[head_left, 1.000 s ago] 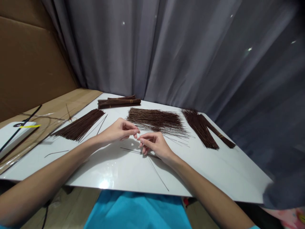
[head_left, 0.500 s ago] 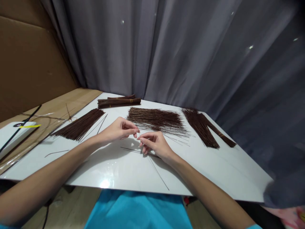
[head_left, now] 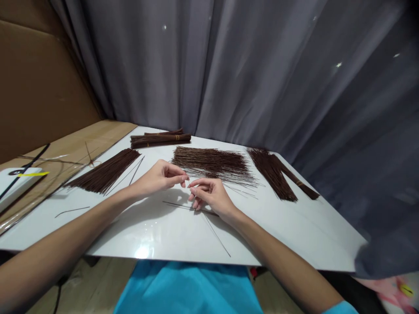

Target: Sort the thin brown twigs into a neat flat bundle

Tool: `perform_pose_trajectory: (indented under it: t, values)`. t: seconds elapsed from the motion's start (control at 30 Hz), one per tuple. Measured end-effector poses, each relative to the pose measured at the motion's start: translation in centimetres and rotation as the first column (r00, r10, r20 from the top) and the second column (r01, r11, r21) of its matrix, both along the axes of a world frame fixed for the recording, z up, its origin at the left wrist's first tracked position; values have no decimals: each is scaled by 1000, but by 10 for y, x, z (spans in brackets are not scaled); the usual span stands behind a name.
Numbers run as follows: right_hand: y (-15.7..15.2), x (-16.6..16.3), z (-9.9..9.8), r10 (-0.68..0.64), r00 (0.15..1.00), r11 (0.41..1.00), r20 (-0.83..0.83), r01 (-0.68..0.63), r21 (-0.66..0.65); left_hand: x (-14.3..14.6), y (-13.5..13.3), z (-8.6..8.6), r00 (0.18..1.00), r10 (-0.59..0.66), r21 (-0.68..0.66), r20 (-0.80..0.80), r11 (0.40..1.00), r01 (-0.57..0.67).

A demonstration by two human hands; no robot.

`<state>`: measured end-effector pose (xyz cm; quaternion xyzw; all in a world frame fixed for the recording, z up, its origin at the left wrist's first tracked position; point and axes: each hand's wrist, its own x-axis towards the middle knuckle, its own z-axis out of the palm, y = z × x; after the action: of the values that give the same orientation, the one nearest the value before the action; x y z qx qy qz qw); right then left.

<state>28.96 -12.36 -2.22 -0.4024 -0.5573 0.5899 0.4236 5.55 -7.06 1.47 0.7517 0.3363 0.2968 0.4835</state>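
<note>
- Currently in work: one thin strand (head_left: 189, 182), a short length showing between your fingertips, nearer you than the loose spread (head_left: 212, 161) and toward its left end.
- Your left hand (head_left: 163, 175): nearly closed, thumb and forefinger pinching the upper part of that strand, just in front of the spread.
- Your right hand (head_left: 214, 195): thumb and forefinger closed on the strand lower down, other fingers loosely curled; also in front of the spread.
- Lying strands (head_left: 175, 204): few, nearer you than the spread, partly hidden by your right hand.
- Slanting strand (head_left: 218, 236): farther toward you from the spread; whether it continues the pinched one, cannot tell.
- Rear bundles (head_left: 160, 140): behind the spread, to its left; yellow bands.
- Fanned bundle (head_left: 106, 172): left of the spread; no band seen.
- Wide bundle (head_left: 273, 174) and narrow bundle (head_left: 301, 185): right of the spread; yellow band on the narrow one.
- Extent, as judged: rear and narrow bundles banded; your thin strand mid-handling, not yet set down; loose spread unbanded, too many strands to count, so the share done cannot be told.
</note>
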Motion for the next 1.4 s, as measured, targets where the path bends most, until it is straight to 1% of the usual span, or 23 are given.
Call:
perform_pose_trajectory:
  t: [0.13, 0.33, 0.53, 0.8, 0.9, 1.03, 1.1, 1.2, 1.27, 1.33, 1.4]
  values:
    - [-1, -1, 2, 4, 1000, 1000, 9, -4, 7, 0, 0, 1, 1000, -16, 16, 1, 1000, 16]
    - [0, 0, 0, -4, 1000, 1000, -7, 4, 30, 0, -2, 3, 1000, -1, 26, -9, 1000, 1]
    - [0, 1, -3, -12, 1000, 999, -15, 12, 40, 0, 0, -2, 1000, 20, -36, 17, 999, -20]
    - [-1, 2, -1, -9, 1000, 999, -3, 9, 51, 0, 0, 0, 1000, 23, 9, -17, 1000, -22]
    - [-1, 2, -1, -23, 1000, 997, 3, 23, 69, 1, -1, 0, 999, 47, 59, -26, 997, -46]
    - [0, 2, -3, -86, 993, 987, 75, 75, 143, 2, -1, -3, 997, 74, 140, 5, 987, -74]
    - [-1, 0, -3, -106, 987, 979, 120, 82, 187, 1, 1, -5, 996, 81, 115, 38, 990, -84]
    - [-5, -2, -2, -117, 982, 968, 149, 79, 240, 0, 3, -6, 991, 99, 16, 91, 995, -101]
    - [-7, -4, -2, -113, 981, 962, 160, 68, 266, -1, 4, -7, 986, 118, -16, 115, 993, -117]
    - [-9, -4, -1, -112, 974, 953, 199, 49, 299, -1, 4, -7, 986, 123, 0, 113, 992, -124]
    - [-10, -3, -1, -152, 943, 920, 294, 26, 391, -2, 4, -7, 989, 118, 62, 88, 990, -124]
